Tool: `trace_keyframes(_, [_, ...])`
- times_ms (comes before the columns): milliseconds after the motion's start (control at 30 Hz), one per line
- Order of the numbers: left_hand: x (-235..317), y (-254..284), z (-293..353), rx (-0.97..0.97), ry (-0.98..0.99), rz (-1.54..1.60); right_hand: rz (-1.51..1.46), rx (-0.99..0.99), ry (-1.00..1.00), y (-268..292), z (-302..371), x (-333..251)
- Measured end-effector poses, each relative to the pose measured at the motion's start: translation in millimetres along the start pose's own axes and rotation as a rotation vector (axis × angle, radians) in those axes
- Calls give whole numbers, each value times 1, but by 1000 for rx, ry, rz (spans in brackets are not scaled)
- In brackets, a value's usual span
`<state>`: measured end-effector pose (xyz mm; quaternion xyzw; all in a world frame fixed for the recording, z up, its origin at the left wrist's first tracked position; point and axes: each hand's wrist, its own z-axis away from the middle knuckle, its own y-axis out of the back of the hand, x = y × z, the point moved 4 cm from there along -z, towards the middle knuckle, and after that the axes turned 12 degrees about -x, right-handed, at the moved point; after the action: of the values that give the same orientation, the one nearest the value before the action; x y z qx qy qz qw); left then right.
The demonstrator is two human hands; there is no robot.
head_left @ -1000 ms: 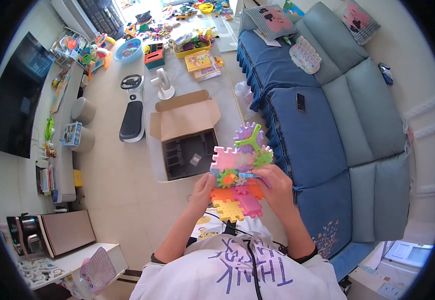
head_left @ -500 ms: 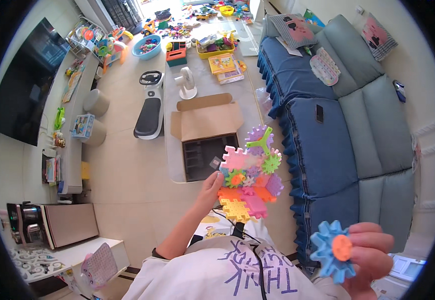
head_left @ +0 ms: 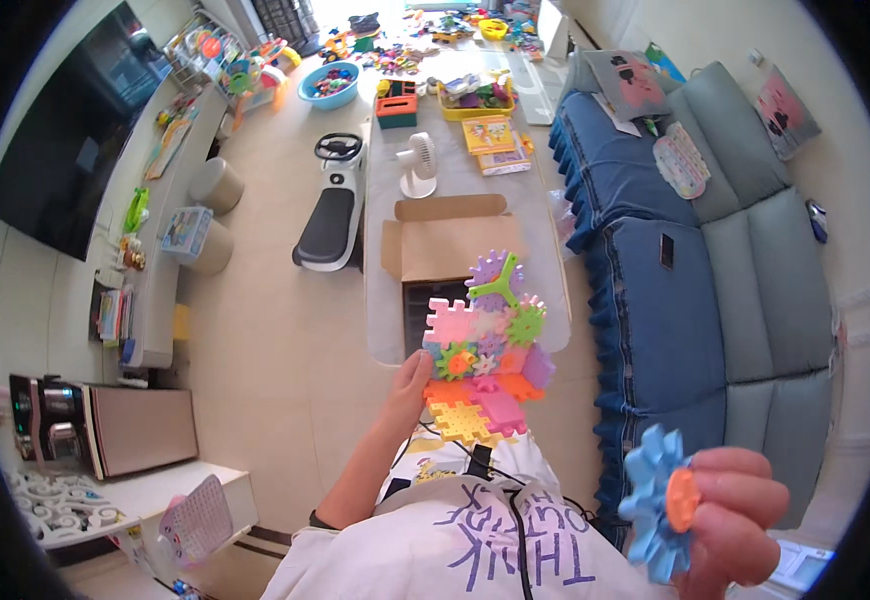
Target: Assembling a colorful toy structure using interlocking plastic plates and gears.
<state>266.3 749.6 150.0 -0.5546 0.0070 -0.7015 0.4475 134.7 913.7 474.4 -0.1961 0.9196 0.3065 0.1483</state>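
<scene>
My left hand (head_left: 408,392) is closed on the left edge of a colourful gear-block toy (head_left: 485,365), held up in front of my body. This toy joins pink, yellow, orange and purple notched plates, with small gears on its face. At its top sit a purple gear and a green three-armed piece (head_left: 496,291). Well apart from it, at the lower right, my right hand (head_left: 740,510) pinches a blue gear (head_left: 652,505) by its orange round centre (head_left: 683,500). The blue gear stands tilted, partly edge-on.
An open cardboard box (head_left: 460,245) lies on a low grey table (head_left: 383,325) beyond the toy. A small white fan (head_left: 419,165), picture boxes (head_left: 495,142) and a yellow toy bin (head_left: 477,108) stand farther back. The blue-covered sofa (head_left: 655,310) runs along my right; a ride-on car (head_left: 330,215) is left.
The room has shifted rightward in the picture. The gear-block toy has moved slightly left and now covers more of the box. The blue gear has turned more edge-on in my right hand.
</scene>
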Motion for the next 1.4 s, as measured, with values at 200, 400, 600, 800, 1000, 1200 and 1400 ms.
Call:
trace_keyframes(200, [21,-11,-1,-1,-73,-48,225,-48,-151,-18,27,83])
trace_keyframes(400, [29,-20,-3,-24,-94,-8,-55,-306,-351,-97,58,136])
trace_keyframes(600, [28,-40,-15,-77,-62,-65,-153,-481,-357,-126,64,150])
trace_keyframes(800, [15,-52,-32,-183,-4,-153,-75,-458,-508,-112,78,167])
trace_keyframes(1000, [22,-80,-51,-251,22,-113,-79,-328,-661,-70,95,183])
trace_keyframes(1200, [28,-83,-66,-176,28,60,-95,-191,-966,-28,122,197])
trace_keyframes(1400, [39,-94,-78,-214,53,36,107,-399,-771,-41,113,193])
